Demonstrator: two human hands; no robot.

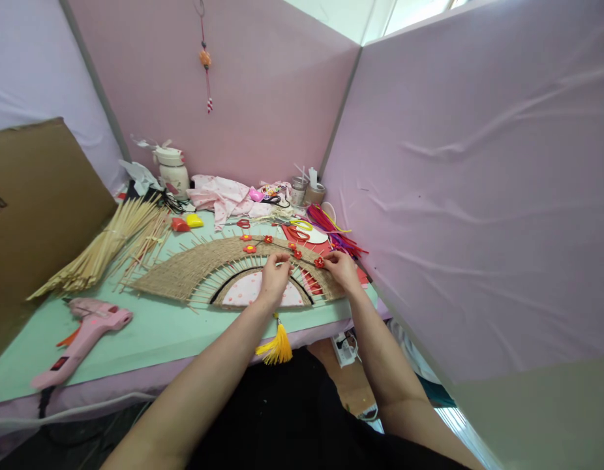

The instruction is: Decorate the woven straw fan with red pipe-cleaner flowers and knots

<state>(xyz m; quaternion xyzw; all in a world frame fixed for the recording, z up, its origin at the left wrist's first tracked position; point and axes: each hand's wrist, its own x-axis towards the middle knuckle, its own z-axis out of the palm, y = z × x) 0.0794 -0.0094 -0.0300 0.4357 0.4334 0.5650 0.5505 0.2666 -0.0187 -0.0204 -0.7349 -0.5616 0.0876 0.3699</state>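
Observation:
A fan woven from sticks and tan twine lies on the table, with small red and orange flowers along a dark stem on its upper band. At the stem's right end, the fingertips of my right hand pinch a red flower. My left hand hovers over the fan's middle, its thumb and fingers closed together; what they hold, if anything, is too small to make out. Below it, white dotted fabric fills the fan's inner half-circle. A yellow tassel hangs from the bottom edge.
A pink glue gun lies at the left front. Bundled sticks and a cardboard sheet are farther left. Behind the fan are scissors, pink cloth, a bottle and pipe cleaners. A partition bounds the right.

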